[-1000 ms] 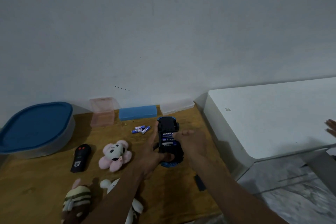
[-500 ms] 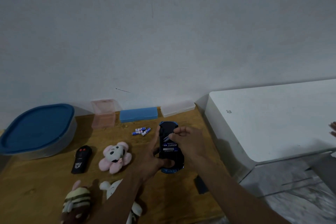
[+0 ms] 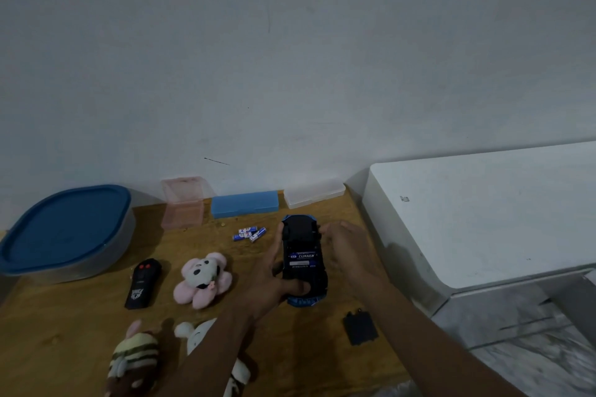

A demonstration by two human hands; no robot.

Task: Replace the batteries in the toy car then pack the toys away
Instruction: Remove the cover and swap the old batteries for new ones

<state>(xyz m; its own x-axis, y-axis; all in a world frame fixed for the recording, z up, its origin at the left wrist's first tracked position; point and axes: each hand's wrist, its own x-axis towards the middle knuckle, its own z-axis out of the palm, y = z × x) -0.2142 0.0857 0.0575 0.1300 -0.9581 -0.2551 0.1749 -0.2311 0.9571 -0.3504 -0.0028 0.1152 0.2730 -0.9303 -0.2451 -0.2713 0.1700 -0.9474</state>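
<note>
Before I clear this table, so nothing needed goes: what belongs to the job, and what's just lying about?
Job: toy car, loose batteries, battery cover, remote, plush toys, probably blue-lidded tub.
Lying about: pink box, blue case, clear case.

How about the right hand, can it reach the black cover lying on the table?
Probably yes. The right hand, beside the car, seems to hold nothing, and the black cover lies uncovered close by, nothing between them.

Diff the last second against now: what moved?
The right hand came off the underside of the upturned blue-and-black plastic toy car and drew back rightward. The left hand keeps gripping it. The loose blue batteries and the flat black cover stayed put.
</note>
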